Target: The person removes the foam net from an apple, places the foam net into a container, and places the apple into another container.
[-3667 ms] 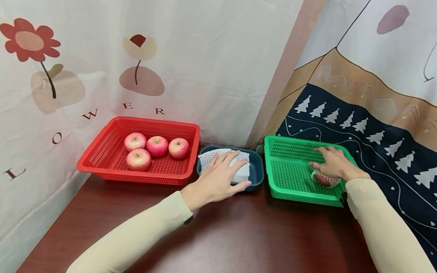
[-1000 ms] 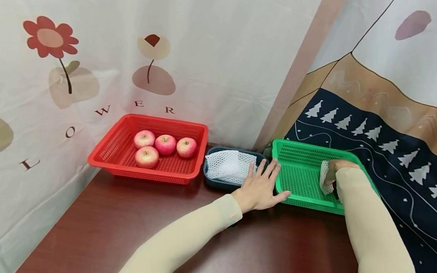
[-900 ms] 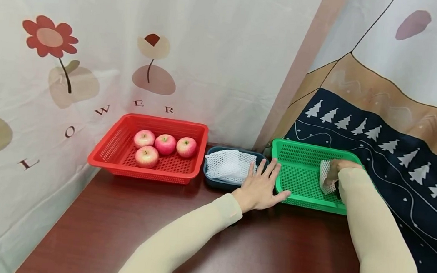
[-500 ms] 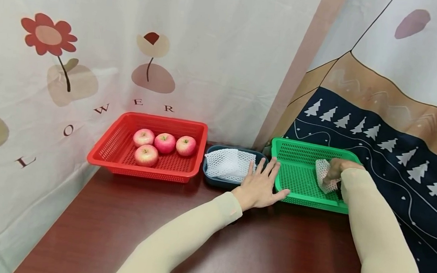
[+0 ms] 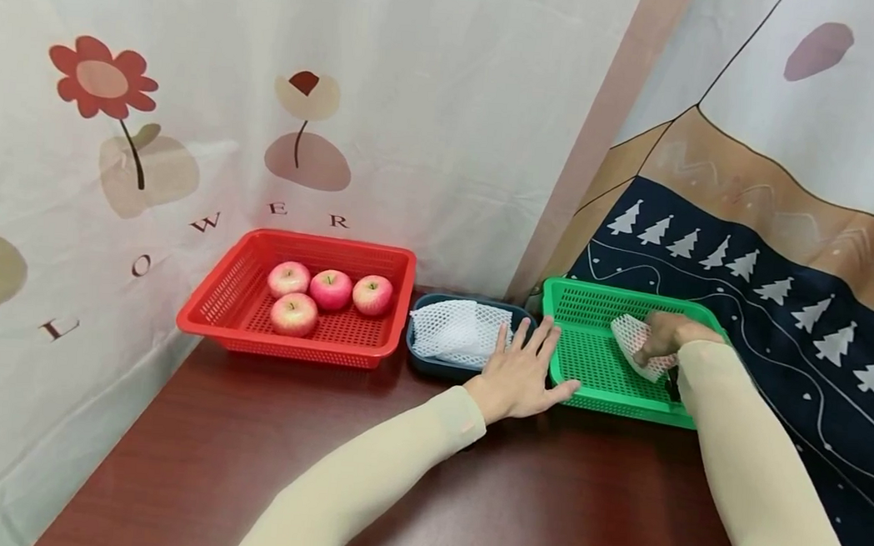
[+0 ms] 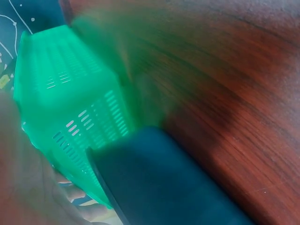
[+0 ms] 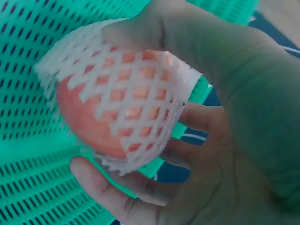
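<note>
My right hand [image 5: 666, 335] is inside the green basket [image 5: 588, 389], gripping an apple in a white foam net [image 5: 631, 339]. In the right wrist view the thumb lies on top of the netted apple [image 7: 136, 93] with the fingers around its lower side; part of the red skin shows bare beyond the net's edge. My left hand [image 5: 517, 376] is spread out, its fingers reaching over the near right corner of the dark blue tray [image 5: 431, 366] and the left rim of the green basket. White foam nets [image 5: 456, 328] lie in that tray.
At the left stands a red basket [image 5: 289, 349] holding several apples [image 5: 294, 314]. All the containers sit in a row at the back of the brown table [image 5: 543, 497], against a printed curtain [image 5: 446, 123].
Earlier my left hand lay over the foam nets; it has moved right to the green basket. My right hand has taken hold of the netted apple and, lately, shifted it slightly left while turning it.
</note>
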A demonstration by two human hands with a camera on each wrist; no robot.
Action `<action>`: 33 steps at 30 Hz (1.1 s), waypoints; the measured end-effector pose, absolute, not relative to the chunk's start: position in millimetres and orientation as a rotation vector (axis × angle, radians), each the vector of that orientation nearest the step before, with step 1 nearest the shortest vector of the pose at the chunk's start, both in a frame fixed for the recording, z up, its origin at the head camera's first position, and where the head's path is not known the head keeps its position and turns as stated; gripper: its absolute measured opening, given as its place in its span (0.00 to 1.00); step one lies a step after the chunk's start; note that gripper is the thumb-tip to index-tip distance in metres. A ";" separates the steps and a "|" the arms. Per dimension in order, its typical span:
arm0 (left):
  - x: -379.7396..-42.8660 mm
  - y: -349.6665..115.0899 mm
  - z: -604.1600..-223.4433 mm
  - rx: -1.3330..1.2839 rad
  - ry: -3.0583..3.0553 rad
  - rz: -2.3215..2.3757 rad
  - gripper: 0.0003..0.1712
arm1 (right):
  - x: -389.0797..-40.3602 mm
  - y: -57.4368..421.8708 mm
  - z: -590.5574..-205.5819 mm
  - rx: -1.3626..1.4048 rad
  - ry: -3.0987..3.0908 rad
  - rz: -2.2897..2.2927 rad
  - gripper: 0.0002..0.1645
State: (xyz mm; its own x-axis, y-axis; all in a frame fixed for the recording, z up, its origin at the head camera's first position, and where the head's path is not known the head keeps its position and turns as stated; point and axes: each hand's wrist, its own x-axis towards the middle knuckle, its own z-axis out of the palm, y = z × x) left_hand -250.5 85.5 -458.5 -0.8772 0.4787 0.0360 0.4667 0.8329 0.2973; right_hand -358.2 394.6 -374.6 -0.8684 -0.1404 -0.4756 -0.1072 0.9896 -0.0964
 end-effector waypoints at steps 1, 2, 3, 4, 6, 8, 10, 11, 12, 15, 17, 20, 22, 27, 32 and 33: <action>-250.9 85.9 -458.1 0.766 2.969 0.470 0.57 | -357.1 393.8 -374.4 -0.170 2.642 -0.107 0.60; -251.3 86.2 -457.9 0.763 2.970 0.472 0.57 | -355.5 393.2 -373.8 -0.166 2.654 -0.118 0.61; -251.8 86.5 -457.4 0.762 2.972 0.471 0.57 | -353.9 392.5 -373.4 -0.162 2.665 -0.140 0.62; -252.2 86.6 -456.8 0.765 2.974 0.470 0.57 | -352.7 392.2 -373.3 -0.164 2.674 -0.156 0.61; -253.2 86.8 -455.5 0.761 2.979 0.468 0.57 | -350.0 390.7 -373.0 -0.194 2.686 -0.189 0.58; -253.9 86.6 -454.5 0.759 2.979 0.465 0.57 | -347.3 388.5 -373.4 -0.224 2.682 -0.214 0.56; -254.7 86.3 -454.3 0.767 2.974 0.473 0.57 | -344.4 385.7 -373.5 -0.245 2.669 -0.243 0.54; -255.1 86.1 -454.3 0.769 2.972 0.480 0.57 | -342.4 383.4 -372.9 -0.259 2.666 -0.251 0.54; -255.7 85.9 -454.5 0.770 2.971 0.488 0.57 | -340.8 381.3 -372.2 -0.277 2.671 -0.250 0.53; -257.3 85.1 -455.7 0.757 2.978 0.491 0.57 | -335.2 372.8 -368.0 -0.338 2.712 -0.230 0.51; -257.6 84.6 -457.1 0.744 2.982 0.479 0.58 | -330.7 367.1 -364.5 -0.390 2.749 -0.198 0.52; -257.3 84.7 -458.0 0.752 2.978 0.466 0.58 | -322.7 360.7 -360.8 -0.429 2.799 -0.167 0.51; -256.7 85.1 -456.9 0.761 2.975 0.472 0.58 | -316.7 356.0 -359.2 -0.456 2.826 -0.169 0.52; -256.1 85.3 -450.8 0.764 2.980 0.474 0.58 | -305.8 342.1 -359.2 -0.500 2.874 -0.230 0.55; -254.7 81.7 -451.4 0.771 2.958 0.467 0.58 | -296.9 329.9 -367.7 -0.484 2.891 -0.327 0.58; -254.0 80.3 -451.5 0.776 2.955 0.464 0.58 | -295.9 328.4 -370.1 -0.483 2.892 -0.350 0.58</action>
